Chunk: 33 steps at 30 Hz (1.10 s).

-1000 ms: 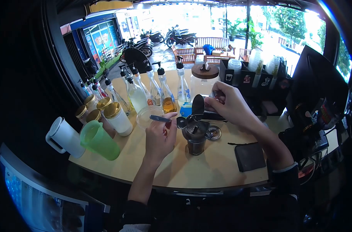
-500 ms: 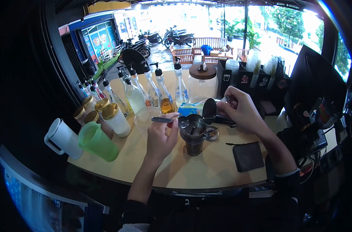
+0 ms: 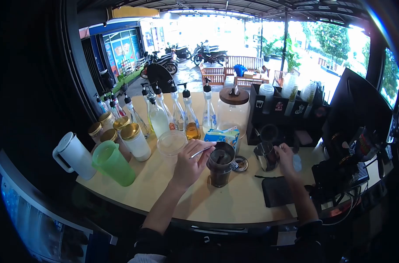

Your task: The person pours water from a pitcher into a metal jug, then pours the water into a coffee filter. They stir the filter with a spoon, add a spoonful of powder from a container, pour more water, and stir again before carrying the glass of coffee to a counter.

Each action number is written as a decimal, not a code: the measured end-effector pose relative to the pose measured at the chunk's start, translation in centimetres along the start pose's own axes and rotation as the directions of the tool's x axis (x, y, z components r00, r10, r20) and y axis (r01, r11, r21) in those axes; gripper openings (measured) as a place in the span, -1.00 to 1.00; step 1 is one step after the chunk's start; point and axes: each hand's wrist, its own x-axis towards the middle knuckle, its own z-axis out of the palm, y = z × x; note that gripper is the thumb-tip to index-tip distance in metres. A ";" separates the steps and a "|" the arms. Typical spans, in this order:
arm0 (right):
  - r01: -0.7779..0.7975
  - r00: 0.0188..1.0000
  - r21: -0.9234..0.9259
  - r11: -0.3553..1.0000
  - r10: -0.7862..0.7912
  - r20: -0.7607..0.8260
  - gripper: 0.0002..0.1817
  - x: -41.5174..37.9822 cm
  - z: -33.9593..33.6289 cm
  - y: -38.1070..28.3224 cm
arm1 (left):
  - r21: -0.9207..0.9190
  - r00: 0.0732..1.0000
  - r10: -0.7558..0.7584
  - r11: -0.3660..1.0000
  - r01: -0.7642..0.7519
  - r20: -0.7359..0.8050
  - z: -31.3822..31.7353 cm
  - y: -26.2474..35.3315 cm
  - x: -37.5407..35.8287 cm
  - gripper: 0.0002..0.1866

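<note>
My left hand (image 3: 189,164) is closed on the handle of a metal spoon (image 3: 202,151), its head at or inside the mouth of a dark metal cup (image 3: 220,172). The cup stands upright on the counter, and something dark shows inside it. To the right, my right hand (image 3: 286,158) is closed at the side of a smaller shiny metal pitcher (image 3: 266,158), which is at counter level. A round metal lid (image 3: 241,164) lies beside the cup. Behind the cup sits a blue and white packet (image 3: 221,136).
Pump bottles (image 3: 191,122), gold-lidded jars (image 3: 135,142), a green jug (image 3: 114,164) and a white jug (image 3: 74,155) stand at left. A clear round container (image 3: 172,143) is near my left hand. A wood-lidded jar (image 3: 233,111), cup organiser (image 3: 287,109) and black pouch (image 3: 278,192) are further right.
My right hand has moved right and down, away from above the cup, bringing the small metal pitcher to counter level. The spoon has shifted to the cup's mouth. The view has tilted slightly.
</note>
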 end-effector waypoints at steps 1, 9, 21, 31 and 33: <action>-0.044 0.998 0.032 0.999 0.045 -0.036 -0.78 0.0 -0.6 1.3 | -0.001 1.000 -0.016 1.000 0.016 -0.006 0.0 0.1 -0.1 -0.83; -0.085 0.988 0.192 0.978 0.108 -0.108 -0.81 -1.2 -2.2 5.4 | -0.021 0.997 -0.018 1.000 0.017 -0.078 1.1 -0.4 0.0 -0.86; 0.479 0.846 -0.194 0.856 -0.392 0.363 -0.59 -5.4 7.2 -13.5 | 0.186 0.967 0.209 0.954 -0.235 0.147 1.5 0.3 2.4 -0.83; 0.792 0.575 -0.168 0.587 -0.625 0.527 -0.86 -6.9 12.7 -16.0 | 0.114 0.981 0.036 0.992 -0.058 0.189 0.6 0.7 1.2 -0.47; 0.789 0.586 -0.171 0.590 -0.637 0.502 -0.84 -7.0 12.4 -15.1 | -0.056 0.973 -0.167 0.983 0.178 0.157 1.0 -0.5 -1.1 -0.14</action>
